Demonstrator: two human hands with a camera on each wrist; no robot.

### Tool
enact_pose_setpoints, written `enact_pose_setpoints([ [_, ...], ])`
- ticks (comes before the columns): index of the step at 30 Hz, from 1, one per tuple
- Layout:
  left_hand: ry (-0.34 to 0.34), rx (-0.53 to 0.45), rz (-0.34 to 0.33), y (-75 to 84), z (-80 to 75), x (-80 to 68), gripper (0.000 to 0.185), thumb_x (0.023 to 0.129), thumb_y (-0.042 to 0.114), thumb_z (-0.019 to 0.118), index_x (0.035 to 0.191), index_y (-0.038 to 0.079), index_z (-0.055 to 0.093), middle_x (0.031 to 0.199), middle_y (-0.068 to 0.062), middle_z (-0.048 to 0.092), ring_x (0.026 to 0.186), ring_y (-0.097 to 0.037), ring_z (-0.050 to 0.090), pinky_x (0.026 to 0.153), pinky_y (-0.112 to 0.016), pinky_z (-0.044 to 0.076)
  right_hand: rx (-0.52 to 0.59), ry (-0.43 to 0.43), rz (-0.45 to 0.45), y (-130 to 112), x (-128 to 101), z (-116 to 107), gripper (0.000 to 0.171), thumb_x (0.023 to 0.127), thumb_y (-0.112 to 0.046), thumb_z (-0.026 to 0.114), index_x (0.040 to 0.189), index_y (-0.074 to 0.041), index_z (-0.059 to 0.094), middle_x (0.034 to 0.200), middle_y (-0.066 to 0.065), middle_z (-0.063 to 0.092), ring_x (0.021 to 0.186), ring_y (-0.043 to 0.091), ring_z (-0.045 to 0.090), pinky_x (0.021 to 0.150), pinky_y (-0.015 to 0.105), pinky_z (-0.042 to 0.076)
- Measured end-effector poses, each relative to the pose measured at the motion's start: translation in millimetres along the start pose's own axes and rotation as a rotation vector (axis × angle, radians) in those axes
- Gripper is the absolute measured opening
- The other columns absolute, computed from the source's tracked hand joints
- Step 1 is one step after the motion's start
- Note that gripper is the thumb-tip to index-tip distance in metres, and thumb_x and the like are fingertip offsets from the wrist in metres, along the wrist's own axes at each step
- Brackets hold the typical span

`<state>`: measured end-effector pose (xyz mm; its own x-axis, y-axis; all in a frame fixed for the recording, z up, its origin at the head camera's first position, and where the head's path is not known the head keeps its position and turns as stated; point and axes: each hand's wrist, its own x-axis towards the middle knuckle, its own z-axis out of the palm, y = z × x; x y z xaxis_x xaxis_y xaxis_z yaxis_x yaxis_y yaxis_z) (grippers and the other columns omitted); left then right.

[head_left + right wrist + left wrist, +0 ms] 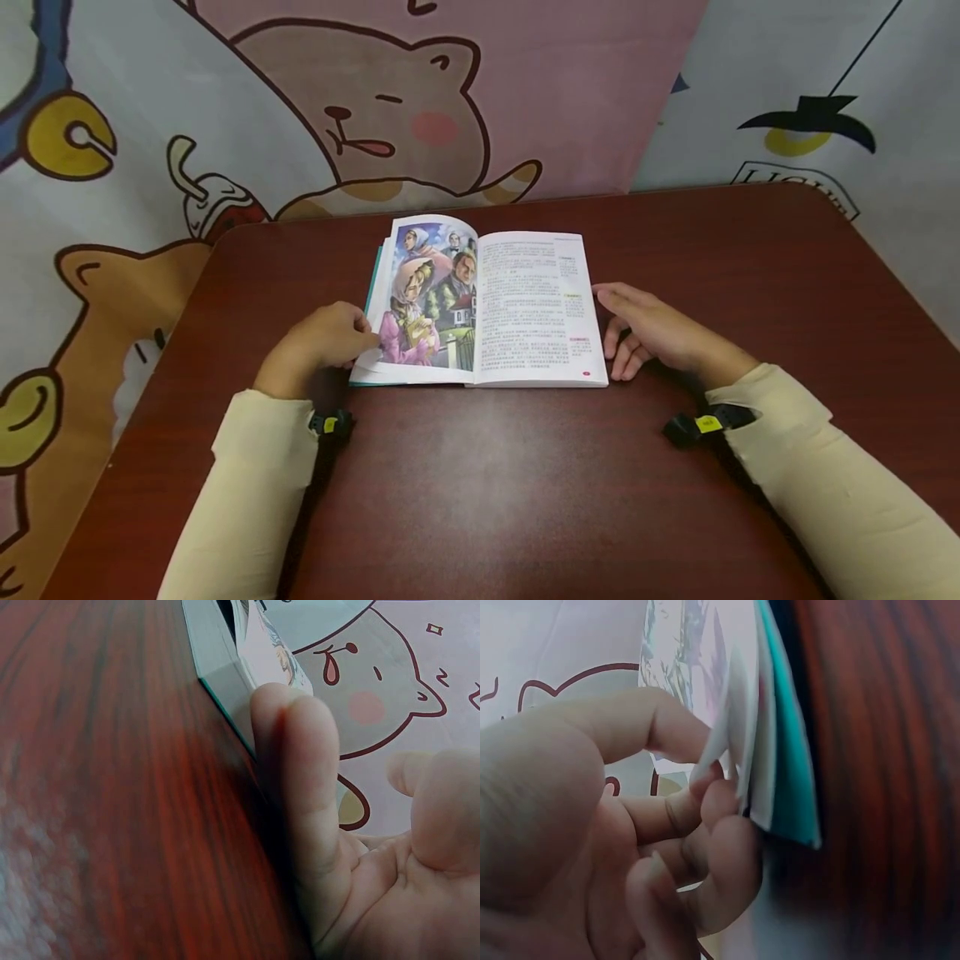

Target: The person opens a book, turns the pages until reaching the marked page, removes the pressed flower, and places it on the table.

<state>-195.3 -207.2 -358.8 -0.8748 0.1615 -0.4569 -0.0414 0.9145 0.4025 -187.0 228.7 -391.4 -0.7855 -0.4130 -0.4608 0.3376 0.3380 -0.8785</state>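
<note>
Our left hand (pixel 324 340) sits at the left edge of the open book (pixel 483 304), its fingers curled in; the left wrist view shows the fingertips (pixel 718 796) pinching the edges of a few pages, lifted a little off the teal cover (pixel 791 772) beneath. Our right hand (pixel 654 331) lies just beside the book's right edge with fingers straight and relaxed, holding nothing; in the right wrist view the fingers (pixel 300 765) lie against the counter (pixel 525 483) close by the block of pages, though we cannot tell whether they actually touch it. The book lies flat and open near the middle of the dark red counter, toward its far edge, with a painted picture of several figures on the left page (pixel 423 292) and printed text on the right page (pixel 536 308). Both forearms wear cream sleeves (pixel 247 492), and a small black band with a yellow tag (pixel 705 423) is strapped at each wrist. Behind the counter hangs a cloth backdrop (pixel 375 108) with a pink cartoon cat and other cartoon shapes. Nothing lies between either hand and the book.
</note>
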Motion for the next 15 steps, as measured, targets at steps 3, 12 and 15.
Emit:
enact_pose_setpoints([
  [3, 0.004, 0.014, -0.007, 0.1, 1.6, 1.1, 0.026, 0.094, 0.033, 0.060, 0.085, 0.008, 0.061, 0.059, -0.001, 0.055, 0.057, -0.017, 0.054, 0.053, -0.030, 0.043, -0.006, 0.002, 0.003, -0.6, -0.1, -0.5, 0.063, 0.105, -0.056, 0.032, 0.155, -0.020, 0.021, 0.075, 0.013, 0.057, 0.057, 0.032, 0.068, 0.054, 0.047, 0.058],
  [12, 0.024, 0.119, -0.033, 3.8, 3.6, -2.1, 0.029, 0.091, 0.039, 0.060, 0.097, 0.011, 0.059, 0.075, -0.006, 0.061, 0.066, -0.020, 0.058, 0.059, -0.036, 0.042, -0.001, -0.006, 0.005, 0.9, 1.3, 0.3, 0.061, 0.106, -0.054, 0.032, 0.155, -0.020, 0.022, 0.074, 0.013, 0.057, 0.056, 0.032, 0.068, 0.054, 0.047, 0.058],
  [15, 0.068, 0.158, -0.036, 7.5, 4.2, -3.2, 0.030, 0.090, 0.040, 0.062, 0.097, 0.011, 0.059, 0.080, -0.007, 0.062, 0.072, -0.023, 0.058, 0.062, -0.039, 0.041, -0.008, 0.002, -0.002, 1.1, 0.9, -0.5, 0.061, 0.105, -0.055, 0.033, 0.155, -0.020, 0.022, 0.075, 0.014, 0.057, 0.056, 0.033, 0.068, 0.054, 0.047, 0.058],
])
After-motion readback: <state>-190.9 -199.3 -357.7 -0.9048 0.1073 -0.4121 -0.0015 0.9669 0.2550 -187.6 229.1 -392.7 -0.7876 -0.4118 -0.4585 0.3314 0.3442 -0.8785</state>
